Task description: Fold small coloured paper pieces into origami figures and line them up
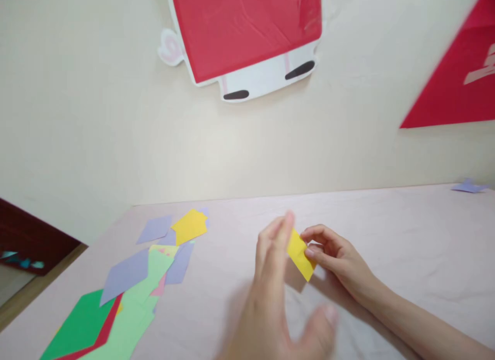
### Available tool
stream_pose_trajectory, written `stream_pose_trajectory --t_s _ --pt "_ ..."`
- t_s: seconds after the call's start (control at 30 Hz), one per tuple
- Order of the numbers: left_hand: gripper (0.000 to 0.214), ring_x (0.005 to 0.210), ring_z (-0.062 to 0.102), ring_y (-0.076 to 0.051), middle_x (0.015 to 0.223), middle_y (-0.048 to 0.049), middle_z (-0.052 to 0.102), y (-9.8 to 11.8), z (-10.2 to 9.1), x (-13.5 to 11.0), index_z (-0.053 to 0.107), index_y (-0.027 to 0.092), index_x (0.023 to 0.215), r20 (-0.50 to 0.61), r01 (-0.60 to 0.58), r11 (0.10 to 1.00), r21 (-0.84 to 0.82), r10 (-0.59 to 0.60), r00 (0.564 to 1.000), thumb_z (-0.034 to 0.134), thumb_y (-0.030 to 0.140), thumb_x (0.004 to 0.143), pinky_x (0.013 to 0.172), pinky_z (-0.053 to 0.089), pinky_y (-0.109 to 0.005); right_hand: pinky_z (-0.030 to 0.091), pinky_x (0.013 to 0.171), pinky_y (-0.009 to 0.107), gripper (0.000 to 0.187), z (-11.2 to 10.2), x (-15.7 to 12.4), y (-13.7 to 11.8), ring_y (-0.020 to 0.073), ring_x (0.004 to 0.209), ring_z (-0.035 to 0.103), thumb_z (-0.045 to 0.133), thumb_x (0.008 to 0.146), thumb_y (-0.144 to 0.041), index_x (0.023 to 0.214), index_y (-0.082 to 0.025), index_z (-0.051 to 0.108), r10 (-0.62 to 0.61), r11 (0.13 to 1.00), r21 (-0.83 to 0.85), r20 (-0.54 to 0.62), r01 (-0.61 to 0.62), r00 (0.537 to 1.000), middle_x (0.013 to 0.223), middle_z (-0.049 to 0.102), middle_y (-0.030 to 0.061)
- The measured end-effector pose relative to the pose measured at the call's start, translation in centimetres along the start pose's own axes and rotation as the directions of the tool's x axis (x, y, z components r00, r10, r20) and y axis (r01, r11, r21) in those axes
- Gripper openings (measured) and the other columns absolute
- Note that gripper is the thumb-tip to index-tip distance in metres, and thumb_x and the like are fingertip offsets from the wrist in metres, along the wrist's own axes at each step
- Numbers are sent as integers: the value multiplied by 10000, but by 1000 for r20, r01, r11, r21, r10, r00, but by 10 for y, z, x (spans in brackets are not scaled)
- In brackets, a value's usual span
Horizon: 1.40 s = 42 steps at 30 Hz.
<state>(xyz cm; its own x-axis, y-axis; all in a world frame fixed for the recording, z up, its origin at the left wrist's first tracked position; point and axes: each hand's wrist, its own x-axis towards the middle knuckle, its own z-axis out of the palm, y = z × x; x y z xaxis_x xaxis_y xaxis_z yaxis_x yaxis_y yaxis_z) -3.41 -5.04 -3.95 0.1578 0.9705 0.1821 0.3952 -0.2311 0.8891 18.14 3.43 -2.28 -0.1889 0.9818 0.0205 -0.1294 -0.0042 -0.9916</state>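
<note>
A small yellow paper piece (299, 254), flat, matte and roughly rectangular with crisp folded edges, is held tilted just above the pale pink table (406, 246), near its middle. The right hand (336, 257) pinches the piece's right edge between thumb and curled fingertips, its wrist low and its forearm running off to the lower right. The left hand (270, 282) stands closer to the camera, back towards the viewer, fingers straight and together and pointing up, thumb spread wide to the right; it grips nothing. Its fingertips cover the piece's left edge, though the blur makes it hard to tell whether they truly press on it.

To the left on the table lies a loose spread of thin, smooth paper sheets, overlapping: a lilac sheet (126, 275), a pale green sheet (154, 267), a deep green sheet (83, 326) with a red strip (104, 331) showing beside it, and a yellow sheet (189, 226) farther back. A lilac scrap (468, 186) sits at the table's far right edge. On the cream wall (96, 92) hang a glossy, wrinkled red poster (247, 30) with a white border and a red pennant (460, 76).
</note>
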Motion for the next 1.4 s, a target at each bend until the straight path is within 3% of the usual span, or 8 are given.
stream_pose_trajectory --t_s 0.1,0.17,0.3,0.53,0.7,0.97,1.17,1.4 --pt "915 1409 326 -334 1517 -145 378 28 0 72 211 228 1517 123 110 938 -328 -73 990 702 360 756 1124 275 -538 472 629 272 324 1 1 -5 145 686 587 766 747 -433 926 -211 611 -7 999 53 7 6 1000 871 631 12" --pt "987 1345 434 -309 1423 -167 493 31 6 91 164 183 1515 197 217 814 -539 -128 972 720 352 718 1112 305 -502 469 638 274 329 1 2 -7 149 691 587 771 738 -444 900 -211 603 0 998 58 16 -1 1000 846 634 9" --pt "875 1063 645 -258 1105 -117 681 23 12 87 299 158 1429 251 310 664 -681 -187 950 781 325 718 956 462 -397 465 655 279 300 -1 4 -6 156 712 580 761 743 -431 875 -211 605 -11 999 45 19 10 1000 818 618 6" --pt "620 974 672 -233 1077 -90 660 15 8 87 365 197 1281 83 237 698 -676 -248 965 728 336 798 812 530 -339 459 714 298 89 1 -1 -4 177 780 562 605 851 -279 861 -213 662 -168 937 -297 81 185 982 840 609 30" --pt "660 1034 637 -205 1114 -59 643 10 13 83 283 263 1390 42 127 813 -568 -125 991 656 240 846 894 497 -349 452 783 311 165 1 -2 -6 189 836 561 584 850 -233 981 -238 683 -234 878 -420 38 228 972 896 625 30" --pt "250 914 591 -199 1035 -21 628 13 13 78 562 244 1070 -5 96 992 -77 -97 995 606 213 825 823 474 -332 437 802 368 132 -1 1 -5 225 864 550 594 854 -258 942 -236 690 -187 819 -545 48 183 981 863 639 42" --pt "232 1091 500 -262 1099 -47 555 13 9 77 622 275 1056 -54 -21 951 309 39 998 567 185 849 944 411 -441 371 818 416 93 -4 4 -5 236 824 508 617 851 -229 849 -261 704 -152 661 -731 96 173 984 778 639 26" --pt "71 1048 503 -246 1029 -23 575 20 7 81 658 270 871 -41 -105 923 370 129 991 613 216 877 916 392 -405 364 839 427 111 -3 3 -7 256 916 489 635 885 -337 877 -284 732 -288 641 -716 109 276 951 873 564 48"
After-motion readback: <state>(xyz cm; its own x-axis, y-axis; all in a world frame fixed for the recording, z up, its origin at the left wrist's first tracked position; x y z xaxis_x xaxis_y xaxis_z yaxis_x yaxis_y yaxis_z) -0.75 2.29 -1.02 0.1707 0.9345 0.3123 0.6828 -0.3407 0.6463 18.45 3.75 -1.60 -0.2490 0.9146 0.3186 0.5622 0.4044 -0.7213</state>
